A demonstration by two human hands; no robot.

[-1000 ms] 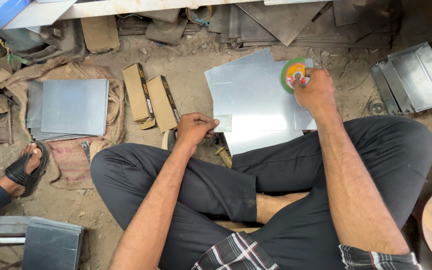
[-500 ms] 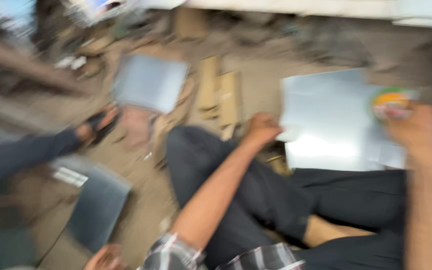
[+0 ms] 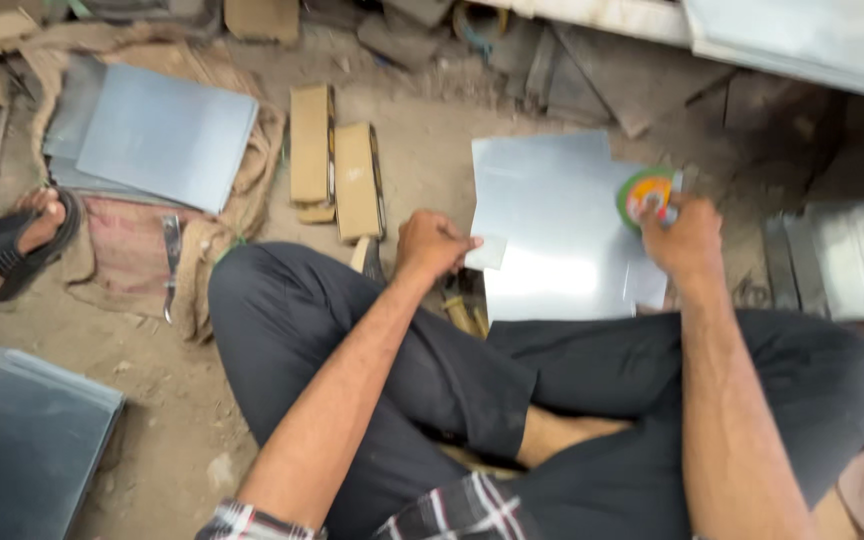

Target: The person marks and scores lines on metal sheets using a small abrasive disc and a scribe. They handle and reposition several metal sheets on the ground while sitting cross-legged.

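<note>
- Two bare hands work over a flat, shiny grey sheet of metal (image 3: 562, 235) that lies on the dirt floor just beyond the person's crossed legs in black trousers (image 3: 422, 380).
- Left hand (image 3: 434, 243): rests at the near left edge of the sheet, fingers curled together, fingertips pinching a small pale square piece (image 3: 487, 252) against the sheet's edge.
- Right hand (image 3: 687, 240): sits at the far right corner of the sheet, fingers closed around a round green disc with an orange and yellow centre (image 3: 644, 193); the disc touches the sheet's upper right edge, and part of it is hidden by the fingers.
- Two tan, oblong cardboard boxes (image 3: 337, 165) lie side by side on the floor, left of the sheet and just beyond the left knee.
- Stack of grey metal sheets (image 3: 157, 135) rests on brown sacking (image 3: 242, 190), far left, well apart from the hands.
- Folded grey metal pieces (image 3: 842, 260) lie at the right, near the right knee.
- Dark grey folded metal sheet (image 3: 27, 450) lies near left, at the picture's lower corner.
- Another person's foot in a black sandal (image 3: 12, 240) rests on the ground at the far left edge, beside the sacking.
- Small yellowish-handled items (image 3: 467, 315) lie between the left knee and the sheet's near edge; their kind cannot be told.
</note>
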